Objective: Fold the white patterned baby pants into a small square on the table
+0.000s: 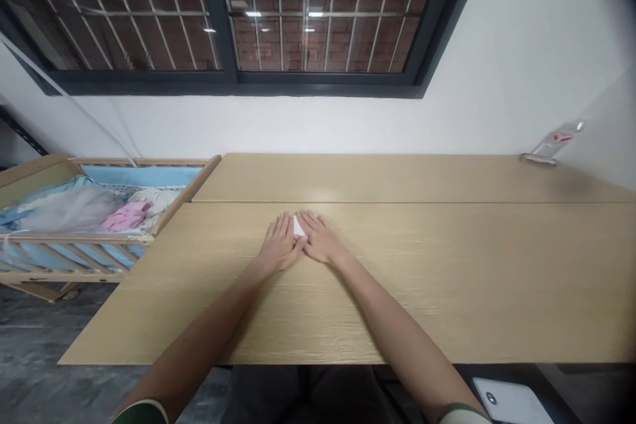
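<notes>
My left hand and my right hand lie flat and side by side on the pale wooden table. Their fingers are stretched out and point away from me, and the thumbs meet or nearly meet. In the gap between them shows a small white piece that looks like paper or cloth. The rest of it, if any, is hidden under my hands. Neither hand is wrapped around anything.
A wooden crib with pink cloth stands left of the table. A clear plastic packet leans at the back right. A white phone lies below the table's front edge. A barred window is behind.
</notes>
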The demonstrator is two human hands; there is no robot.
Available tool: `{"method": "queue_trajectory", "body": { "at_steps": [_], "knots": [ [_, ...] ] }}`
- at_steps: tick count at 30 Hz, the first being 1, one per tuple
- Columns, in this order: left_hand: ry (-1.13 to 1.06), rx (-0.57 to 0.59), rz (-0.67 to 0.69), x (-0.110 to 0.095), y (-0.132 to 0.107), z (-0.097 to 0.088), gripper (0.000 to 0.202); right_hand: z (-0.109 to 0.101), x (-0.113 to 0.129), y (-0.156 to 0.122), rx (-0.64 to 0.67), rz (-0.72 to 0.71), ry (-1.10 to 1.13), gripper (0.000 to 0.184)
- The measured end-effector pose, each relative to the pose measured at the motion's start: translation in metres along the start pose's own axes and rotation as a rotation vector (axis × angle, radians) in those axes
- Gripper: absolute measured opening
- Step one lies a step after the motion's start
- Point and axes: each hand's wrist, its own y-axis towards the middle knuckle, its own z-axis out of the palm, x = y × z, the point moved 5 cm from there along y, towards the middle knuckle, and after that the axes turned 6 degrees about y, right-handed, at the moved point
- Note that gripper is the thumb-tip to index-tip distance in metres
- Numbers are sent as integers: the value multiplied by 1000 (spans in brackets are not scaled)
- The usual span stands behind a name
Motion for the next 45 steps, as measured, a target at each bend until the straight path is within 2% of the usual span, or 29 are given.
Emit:
{"method": "queue_trajectory", "body": {
  "at_steps": [7,9,11,14,19,21,26,28,30,33,35,38,42,45],
  "knots": [
    [34,-11,-40,1,-6,0,81,-3,-8,-7,24,43,68,80],
    [42,-45,-4,2,-6,-6,81,-4,-8,-9,9,29,70,81],
    [35,-67,90,2,-6,-13,79,-7,-7,-12,-34,-23,57,82],
    [-11,-44,204,7,-4,-21,76,-13,-5,-17,-102,-123,65,80],
    [-145,-40,161,19,1,-21,75,-13,-15,-15,-142,-115,182,73],
    [-201,-70,141,20,3,-21,69,-12,-21,-12,-200,-103,231,68],
    [-298,-145,95,22,4,-30,35,-14,-27,-9,-351,-102,357,55],
    [-355,-185,53,24,4,-38,28,-18,-28,-9,-405,-34,501,49],
    [-430,-215,-12,27,4,-45,25,-22,-30,-9,-473,66,777,49],
    [-571,-204,-125,30,3,-49,35,-24,-30,-10,-544,236,1199,56],
    [-659,-170,-188,29,1,-48,38,-23,-30,-11,-547,353,1329,60],
    [-768,-118,-253,25,-3,-41,34,-20,-32,-14,-471,449,1364,59],
    [-833,-46,-319,19,-7,-31,37,-16,-37,-15,-311,413,1354,49],
    [-817,30,-318,14,-9,-27,40,-14,-44,-15,-324,377,1314,50]
  ]
}}
